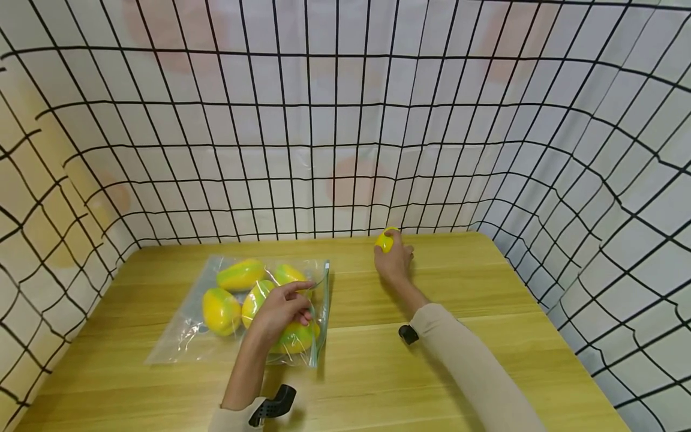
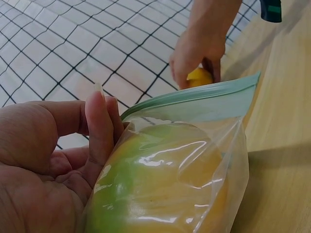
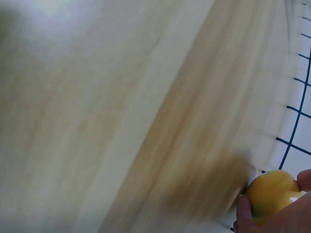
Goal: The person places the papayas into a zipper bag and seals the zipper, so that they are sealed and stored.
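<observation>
My right hand [image 1: 395, 259] grips a yellow mango [image 1: 385, 241] at the far edge of the table. In the right wrist view the fingers and thumb curl round the mango [image 3: 272, 194], which shows a greenish patch. My left hand [image 1: 283, 309] is at the open end of a clear zip bag [image 1: 180, 339], its fingers bent at the bag's edge beside the green zip strip [image 2: 209, 92]. Several yellow-green mangoes [image 1: 221, 312] lie inside the bag. Seen from the left wrist, one bagged mango [image 2: 160, 179] is right beside the fingers.
The wooden table [image 1: 367, 372] carries the bag on its left half. A black wire grid [image 1: 335, 144] stands along the back and both sides, with white sheeting behind it. Each wrist wears a black camera mount [image 1: 275, 405].
</observation>
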Demonstrator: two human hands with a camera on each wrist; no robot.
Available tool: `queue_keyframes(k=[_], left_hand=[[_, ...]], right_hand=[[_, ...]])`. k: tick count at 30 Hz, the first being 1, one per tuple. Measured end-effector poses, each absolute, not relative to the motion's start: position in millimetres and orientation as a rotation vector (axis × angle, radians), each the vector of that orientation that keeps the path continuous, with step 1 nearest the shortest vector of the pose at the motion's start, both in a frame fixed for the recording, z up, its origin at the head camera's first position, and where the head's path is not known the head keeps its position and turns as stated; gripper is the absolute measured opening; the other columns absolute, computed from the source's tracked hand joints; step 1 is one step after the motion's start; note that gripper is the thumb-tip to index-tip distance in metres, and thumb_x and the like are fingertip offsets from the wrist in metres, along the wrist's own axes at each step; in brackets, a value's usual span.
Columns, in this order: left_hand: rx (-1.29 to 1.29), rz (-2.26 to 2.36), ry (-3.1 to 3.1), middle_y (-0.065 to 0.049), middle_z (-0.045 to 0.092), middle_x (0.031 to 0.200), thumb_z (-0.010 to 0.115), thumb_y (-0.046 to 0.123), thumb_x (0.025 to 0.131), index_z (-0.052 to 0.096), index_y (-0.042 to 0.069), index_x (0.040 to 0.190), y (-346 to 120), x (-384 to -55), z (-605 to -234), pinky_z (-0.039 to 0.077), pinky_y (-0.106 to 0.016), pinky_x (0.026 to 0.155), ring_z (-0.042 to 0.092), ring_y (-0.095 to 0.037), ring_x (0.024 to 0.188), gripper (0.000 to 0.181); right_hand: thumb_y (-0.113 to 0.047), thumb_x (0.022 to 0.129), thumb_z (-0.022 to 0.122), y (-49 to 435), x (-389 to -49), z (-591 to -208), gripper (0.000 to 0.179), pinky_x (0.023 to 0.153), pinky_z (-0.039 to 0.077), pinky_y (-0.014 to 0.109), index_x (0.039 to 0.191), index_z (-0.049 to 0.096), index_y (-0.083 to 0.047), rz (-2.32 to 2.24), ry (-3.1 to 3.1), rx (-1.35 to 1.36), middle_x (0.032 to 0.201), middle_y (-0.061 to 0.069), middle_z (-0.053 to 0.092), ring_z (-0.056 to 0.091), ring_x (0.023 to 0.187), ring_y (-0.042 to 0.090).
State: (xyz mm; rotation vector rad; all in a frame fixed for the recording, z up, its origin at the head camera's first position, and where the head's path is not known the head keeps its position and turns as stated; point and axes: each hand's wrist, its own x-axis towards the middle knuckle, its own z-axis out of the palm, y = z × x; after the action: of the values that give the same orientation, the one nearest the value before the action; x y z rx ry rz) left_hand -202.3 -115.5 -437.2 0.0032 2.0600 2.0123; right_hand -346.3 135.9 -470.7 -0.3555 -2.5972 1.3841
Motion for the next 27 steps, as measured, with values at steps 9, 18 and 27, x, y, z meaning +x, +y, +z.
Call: queue_keyframes(k=[9, 18, 27], left_hand=[[-0.012, 2.020, 2.058, -0.009, 0.063, 0.076, 0.055, -0.002, 0.095, 0.057, 0.000, 0.140, -115, -203, -438, 0.056, -0.021, 0.056, 0.060, -0.012, 0.058, 0.045], [-0.003, 2.026, 2.047, -0.009, 0.063, 0.075, 0.055, -0.002, 0.095, 0.056, 0.000, 0.141, -114, -202, -436, 0.056, -0.021, 0.056, 0.060, -0.012, 0.058, 0.046], [-0.007, 2.020, 2.047, -0.008, 0.063, 0.075, 0.055, -0.001, 0.095, 0.055, -0.001, 0.142, -113, -201, -435, 0.056, -0.021, 0.057, 0.060, -0.012, 0.059, 0.047]], right_hand=[[-0.026, 0.094, 0.063, 130, -335, -464, 0.045, 0.089, 0.053, 0.048, 0.137, 0.049, -0.023, 1.442, -2.642, -0.200, 0.125, 0.027, 0.049, 0.049, 0.111, 0.038], [-0.028, 0.094, 0.066, 131, -321, -453, 0.042, 0.098, 0.054, 0.050, 0.133, 0.053, -0.022, 1.509, -2.688, -0.031, 0.141, 0.023, 0.055, 0.056, 0.122, 0.040], [-0.030, 0.095, 0.064, 131, -309, -443, 0.044, 0.082, 0.053, 0.034, 0.137, 0.051, -0.024, 1.581, -2.747, -0.038, 0.155, 0.016, 0.044, 0.058, 0.111, 0.033]])
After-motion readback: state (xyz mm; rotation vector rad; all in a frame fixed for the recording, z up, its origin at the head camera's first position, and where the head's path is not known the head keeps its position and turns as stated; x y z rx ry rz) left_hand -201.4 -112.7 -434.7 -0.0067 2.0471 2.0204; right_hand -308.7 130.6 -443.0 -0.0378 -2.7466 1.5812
